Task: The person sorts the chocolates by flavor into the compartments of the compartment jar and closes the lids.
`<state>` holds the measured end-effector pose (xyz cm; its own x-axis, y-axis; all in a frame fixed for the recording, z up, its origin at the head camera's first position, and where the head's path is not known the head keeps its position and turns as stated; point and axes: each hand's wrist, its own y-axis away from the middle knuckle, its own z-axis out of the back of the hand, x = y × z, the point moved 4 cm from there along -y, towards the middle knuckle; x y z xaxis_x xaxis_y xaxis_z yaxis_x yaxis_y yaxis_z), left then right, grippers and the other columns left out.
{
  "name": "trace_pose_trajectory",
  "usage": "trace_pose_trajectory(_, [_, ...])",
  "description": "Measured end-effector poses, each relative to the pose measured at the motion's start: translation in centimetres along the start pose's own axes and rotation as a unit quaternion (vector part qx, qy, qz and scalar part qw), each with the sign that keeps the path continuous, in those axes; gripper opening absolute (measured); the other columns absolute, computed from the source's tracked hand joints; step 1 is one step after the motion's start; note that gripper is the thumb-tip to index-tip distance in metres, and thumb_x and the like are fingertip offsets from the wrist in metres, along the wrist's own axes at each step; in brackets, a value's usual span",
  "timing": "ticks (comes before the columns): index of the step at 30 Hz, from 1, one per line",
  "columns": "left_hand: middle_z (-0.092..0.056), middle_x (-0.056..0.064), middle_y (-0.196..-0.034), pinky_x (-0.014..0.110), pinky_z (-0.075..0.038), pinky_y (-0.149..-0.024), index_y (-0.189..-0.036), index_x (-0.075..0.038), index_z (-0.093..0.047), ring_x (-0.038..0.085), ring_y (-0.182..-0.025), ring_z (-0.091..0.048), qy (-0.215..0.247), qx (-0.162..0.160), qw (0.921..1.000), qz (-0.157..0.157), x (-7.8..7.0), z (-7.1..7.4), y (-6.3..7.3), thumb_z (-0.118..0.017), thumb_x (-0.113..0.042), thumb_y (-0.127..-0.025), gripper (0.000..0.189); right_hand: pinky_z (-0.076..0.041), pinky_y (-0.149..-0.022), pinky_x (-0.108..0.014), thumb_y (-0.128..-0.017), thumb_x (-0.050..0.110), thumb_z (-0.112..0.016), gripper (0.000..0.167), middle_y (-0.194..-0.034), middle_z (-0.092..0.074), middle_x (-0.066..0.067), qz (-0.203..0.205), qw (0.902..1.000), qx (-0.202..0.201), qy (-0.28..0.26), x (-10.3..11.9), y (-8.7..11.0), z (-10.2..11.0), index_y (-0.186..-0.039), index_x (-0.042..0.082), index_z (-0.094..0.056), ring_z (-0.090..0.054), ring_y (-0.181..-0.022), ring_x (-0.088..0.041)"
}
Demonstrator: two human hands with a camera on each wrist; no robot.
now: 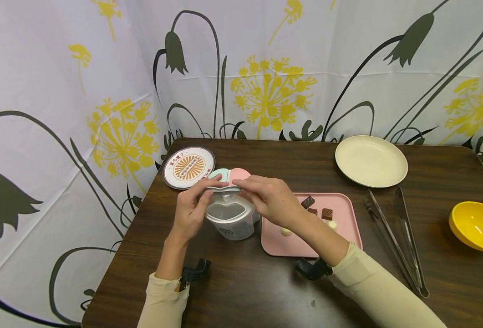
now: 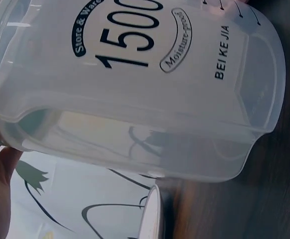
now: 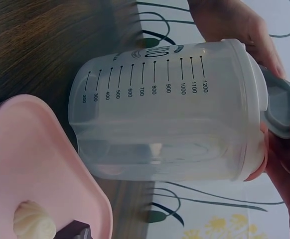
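Note:
A translucent plastic storage container, marked with a measuring scale, stands upright on the table. Its lid has mint and pink parts, and a grey flap is raised from it. My left hand pinches one side of the flap between thumb and fingers. On the opposite side my right hand grips the flap the same way. The left wrist view looks through the container wall, with no contents visible inside. Part of the right hand lies outside the right wrist view.
Right of the container lies a pink tray with several dark chocolates and pale pieces. Metal tongs, a cream plate and a yellow bowl are farther right. A printed plate sits back left, near the curtain.

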<state>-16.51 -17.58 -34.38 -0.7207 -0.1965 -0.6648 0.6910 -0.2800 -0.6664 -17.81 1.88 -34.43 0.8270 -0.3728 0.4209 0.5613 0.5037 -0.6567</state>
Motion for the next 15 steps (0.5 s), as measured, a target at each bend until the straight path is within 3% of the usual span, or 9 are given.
trace_pose_trajectory(9, [-0.071,0.021,-0.102,0.044,-0.034,-0.110,-0.103,0.009,-0.067,0.048,-0.111,-0.059,-0.023,0.000,0.9997,-0.007,0.1,0.3,0.0,-0.049,0.015,-0.090,0.023,-0.052,-0.077,-0.025,-0.088,0.002,-0.071,0.033,-0.108,-0.071,-0.002,0.009,0.9987,-0.013,-0.049,-0.1,0.4,0.3,-0.120,0.004,-0.069,-0.065,-0.091,-0.011])
trace_pose_trajectory(15, [-0.071,0.022,-0.100,0.047,-0.034,-0.110,-0.101,0.010,-0.066,0.050,-0.109,-0.059,-0.019,0.000,0.9997,-0.015,0.1,0.3,-0.1,-0.049,0.018,-0.088,0.023,-0.053,-0.077,-0.022,-0.086,-0.005,-0.070,0.031,-0.104,-0.072,-0.008,0.004,0.9945,-0.054,-0.090,-0.4,1.1,1.9,-0.117,-0.002,-0.069,-0.067,-0.090,-0.013])
